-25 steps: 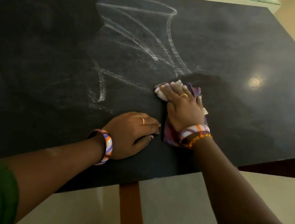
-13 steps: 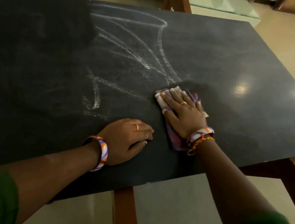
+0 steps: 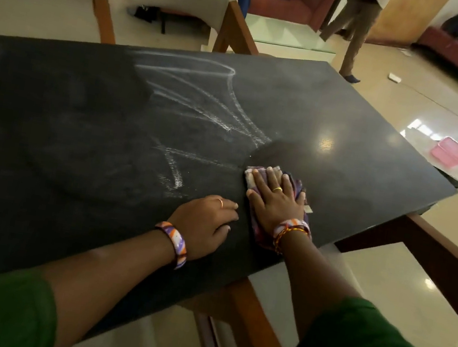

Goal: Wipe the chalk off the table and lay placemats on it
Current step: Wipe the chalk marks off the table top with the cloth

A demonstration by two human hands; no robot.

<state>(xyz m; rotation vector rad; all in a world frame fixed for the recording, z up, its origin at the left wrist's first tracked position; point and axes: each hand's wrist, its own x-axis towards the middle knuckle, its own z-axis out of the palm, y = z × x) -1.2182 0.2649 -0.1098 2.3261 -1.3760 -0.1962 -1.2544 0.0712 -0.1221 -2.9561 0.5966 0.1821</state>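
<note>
I am in the wiping step: my right hand (image 3: 275, 204) lies flat with fingers spread, pressing the cloth (image 3: 298, 186) onto the dark desk (image 3: 346, 150) near its front edge. My left hand (image 3: 202, 223) rests palm-down just beside it, loosely curled, holding nothing. The chalk marks (image 3: 191, 100) lie beyond and left of the cloth, so the next stroke should push that way. No placemats are visible.

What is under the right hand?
A crumpled purple patterned cloth lies flat under the right hand, pressed onto the black table. Its edges show around the fingers and wrist. The table surface beneath the cloth is covered, so any chalk there cannot be seen.
</note>
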